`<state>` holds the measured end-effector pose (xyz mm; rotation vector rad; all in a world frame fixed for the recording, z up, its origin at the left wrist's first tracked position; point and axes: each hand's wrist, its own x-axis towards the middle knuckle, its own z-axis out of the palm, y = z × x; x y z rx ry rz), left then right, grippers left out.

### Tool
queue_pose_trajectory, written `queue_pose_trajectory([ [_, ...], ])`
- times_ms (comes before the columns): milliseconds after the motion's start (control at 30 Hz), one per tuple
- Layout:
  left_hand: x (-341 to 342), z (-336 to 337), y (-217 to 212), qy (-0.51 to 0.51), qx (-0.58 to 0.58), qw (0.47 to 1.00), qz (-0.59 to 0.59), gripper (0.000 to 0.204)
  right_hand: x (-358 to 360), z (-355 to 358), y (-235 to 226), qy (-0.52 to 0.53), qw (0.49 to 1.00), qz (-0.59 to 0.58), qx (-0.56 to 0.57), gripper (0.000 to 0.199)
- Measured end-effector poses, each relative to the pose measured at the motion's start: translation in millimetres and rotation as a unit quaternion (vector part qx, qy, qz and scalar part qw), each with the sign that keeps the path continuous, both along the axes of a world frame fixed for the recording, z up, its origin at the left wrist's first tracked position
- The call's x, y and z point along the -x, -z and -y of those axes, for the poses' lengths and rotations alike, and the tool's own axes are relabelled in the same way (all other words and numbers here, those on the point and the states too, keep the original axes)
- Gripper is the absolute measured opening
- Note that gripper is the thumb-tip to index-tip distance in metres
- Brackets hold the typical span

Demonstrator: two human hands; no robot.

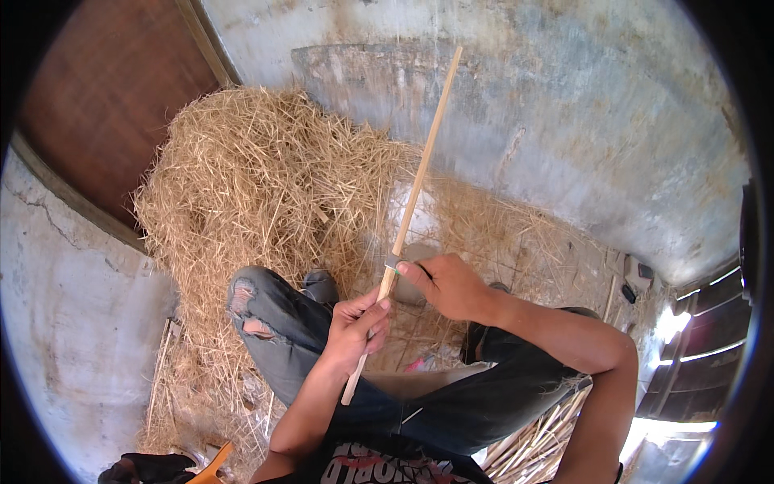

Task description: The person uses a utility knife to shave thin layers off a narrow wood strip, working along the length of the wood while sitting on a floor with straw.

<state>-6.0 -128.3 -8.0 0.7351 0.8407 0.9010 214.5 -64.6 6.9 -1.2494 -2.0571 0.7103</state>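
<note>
A long pale bamboo strip (421,171) slants up and away from my lap toward the far wall. My left hand (356,327) is closed around its lower part, and the near end sticks out below the fingers. Just above that grip, my right hand (453,286) is closed on what looks like a knife. Only a short grey piece of its blade (393,261) shows, lying across the strip, with a bit of green by the thumb. The rest of the knife is hidden in my right fist.
A large heap of straw-like shavings (258,177) rises at the far left, before a brown door panel (105,105). A bundle of thin sticks (536,440) lies by my right leg. An orange object (214,464) is at the lower left. A stained wall (564,105) curves behind.
</note>
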Motion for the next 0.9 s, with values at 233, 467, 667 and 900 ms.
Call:
queue_pose_trajectory([
  [233, -4.4, -3.5, 0.8, 0.007, -0.019, 1.0, -0.004, 0.035, -4.3, 4.1, -0.8, -0.053, 0.999, -0.007, -0.003, 0.062],
  [467, 1.0, -1.4, 8.3, -0.03, -0.065, 0.996, -0.046, 0.036, -11.6, -5.9, -22.4, -0.004, 0.973, -0.168, 0.158, 0.048],
  [667, -18.0, 3.0, 14.6, -0.076, -0.15, 0.972, -0.165, 0.04, 0.8, 2.5, -10.5, -0.015, 0.983, -0.153, 0.099, 0.038],
  [900, -28.7, 4.9, 16.2, -0.107, -0.253, 0.923, -0.268, 0.038, -5.1, 0.4, -8.7, -0.031, 0.992, -0.117, 0.039, 0.017],
])
